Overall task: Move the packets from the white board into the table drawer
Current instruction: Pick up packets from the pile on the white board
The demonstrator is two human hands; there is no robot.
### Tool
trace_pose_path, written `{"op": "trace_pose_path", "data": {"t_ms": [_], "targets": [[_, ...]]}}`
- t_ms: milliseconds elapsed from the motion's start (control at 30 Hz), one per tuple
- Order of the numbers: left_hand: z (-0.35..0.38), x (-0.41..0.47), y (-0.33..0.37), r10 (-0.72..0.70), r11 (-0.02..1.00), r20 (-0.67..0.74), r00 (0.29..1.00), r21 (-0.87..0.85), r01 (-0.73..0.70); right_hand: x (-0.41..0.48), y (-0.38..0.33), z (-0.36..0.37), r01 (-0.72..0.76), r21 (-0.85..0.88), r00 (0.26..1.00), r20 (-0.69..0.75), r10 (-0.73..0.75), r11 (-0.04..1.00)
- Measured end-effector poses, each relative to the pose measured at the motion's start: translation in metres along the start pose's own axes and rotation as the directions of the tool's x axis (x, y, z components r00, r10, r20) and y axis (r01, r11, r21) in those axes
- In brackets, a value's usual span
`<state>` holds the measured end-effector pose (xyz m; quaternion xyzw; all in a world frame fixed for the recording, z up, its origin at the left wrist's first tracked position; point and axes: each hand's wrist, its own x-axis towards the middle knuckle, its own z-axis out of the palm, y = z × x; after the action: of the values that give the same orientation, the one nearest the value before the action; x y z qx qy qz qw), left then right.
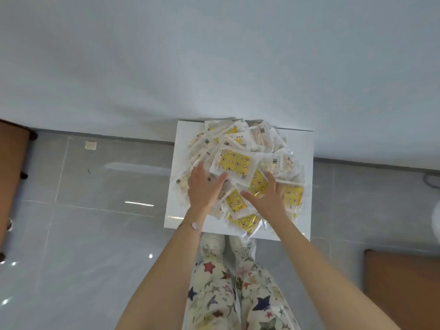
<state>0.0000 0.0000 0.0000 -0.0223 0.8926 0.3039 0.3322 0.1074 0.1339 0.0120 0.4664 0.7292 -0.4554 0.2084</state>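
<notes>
A heap of packets (238, 160), some yellow with star prints and some pale, lies on the white board (303, 148), which sits flat on the grey floor (95, 210) against the far wall (214, 55). The left hand (204, 189) rests on the heap's left side, its grip wide and fingers straight; the right hand (265, 197), near it, lies on a yellow packet (258, 184), grip likewise wide
</notes>
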Motion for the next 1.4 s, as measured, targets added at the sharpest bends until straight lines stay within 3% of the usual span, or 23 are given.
{"op": "trace_pose_path", "data": {"t_ms": [167,400,500,667,767,867,1033,1167,1400], "targets": [[0.036,0.019,0.015,-0.131,0.990,-0.152,0.980,0.032,0.137,0.018,0.006,0.025,0.054,0.040,0.993,-0.110,-0.050,0.998],[0.034,0.024,0.001,-0.103,0.995,-0.244,0.964,-0.021,0.101,0.021,0.013,0.019,0.050,0.231,0.984,-0.177,-0.009,0.972],[0.029,0.022,-0.003,-0.109,0.994,-0.223,0.969,-0.044,0.102,0.024,0.018,0.013,0.026,0.264,0.982,-0.186,0.024,0.964],[0.018,0.021,-0.007,-0.139,0.965,-0.198,0.970,-0.248,0.088,0.026,0.015,0.002,0.015,0.330,0.961,-0.264,0.077,0.944],[0.015,0.019,-0.014,-0.151,0.936,-0.183,0.971,-0.343,0.081,0.019,0.017,0.003,0.004,0.351,0.968,-0.235,0.084,0.936],[0.012,0.015,-0.021,-0.170,0.894,-0.161,0.972,-0.440,0.084,0.007,0.021,0.013,-0.013,0.290,0.972,-0.219,0.080,0.957],[0.006,0.014,-0.023,-0.230,0.822,-0.078,0.970,-0.549,0.151,0.008,0.047,0.007,-0.030,0.185,0.904,-0.414,0.105,0.982],[0.004,0.016,-0.034,-0.264,0.787,-0.052,0.963,-0.589,0.184,0.016,0.077,-0.004,-0.003,0.221,0.932,-0.353,0.083,0.975],[0.003,0.027,-0.039,-0.341,0.657,0.112,0.933,-0.681,0.322,0.022,0.099,-0.025,-0.029,0.140,0.904,-0.419,0.085,0.990]]}}
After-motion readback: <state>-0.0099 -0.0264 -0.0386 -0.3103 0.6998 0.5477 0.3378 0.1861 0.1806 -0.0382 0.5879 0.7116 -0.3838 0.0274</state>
